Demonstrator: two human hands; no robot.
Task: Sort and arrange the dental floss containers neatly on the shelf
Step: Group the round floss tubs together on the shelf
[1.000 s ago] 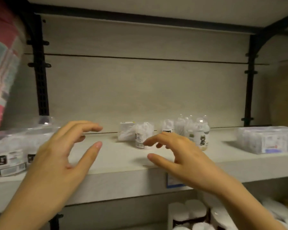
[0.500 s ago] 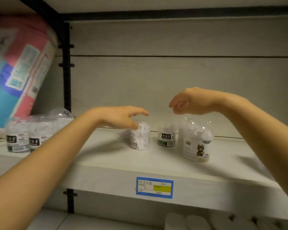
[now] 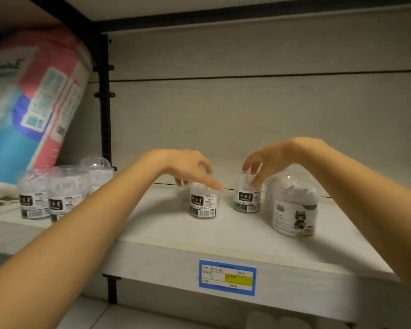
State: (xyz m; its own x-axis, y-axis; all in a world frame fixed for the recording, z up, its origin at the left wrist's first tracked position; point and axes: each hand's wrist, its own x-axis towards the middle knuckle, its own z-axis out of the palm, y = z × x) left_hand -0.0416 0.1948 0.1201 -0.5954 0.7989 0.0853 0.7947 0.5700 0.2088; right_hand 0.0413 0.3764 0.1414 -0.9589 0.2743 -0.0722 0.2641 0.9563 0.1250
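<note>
Head view: both arms reach over the front of the shelf (image 3: 223,236) toward two small clear tubs labelled dental floss. The left hand (image 3: 188,166) arches over the left floss tub (image 3: 203,206), its fingers curled down around the domed lid; whether they already press on it I cannot tell. The right hand (image 3: 268,160) hangs over the right floss tub (image 3: 246,201), fingertips at the lid and spread rather than clamped, so it reads as open and about to grip. Just right of that tub, close beside it, stands a larger tub with a cartoon label (image 3: 294,205). Well apart at the left end of the shelf, a cluster of like tubs (image 3: 50,198) stands beneath a leaning pink and blue pack (image 3: 33,96). A blue price tag (image 3: 227,277) sits on the shelf edge.

The step in hand looks like taking hold of the two loose small tubs, one per hand. The next move likely calls for closing the fingers evenly on each lid, lifting straight up so neither tub tips nor knocks the larger one, then carrying them toward the matching cluster at the left.
</note>
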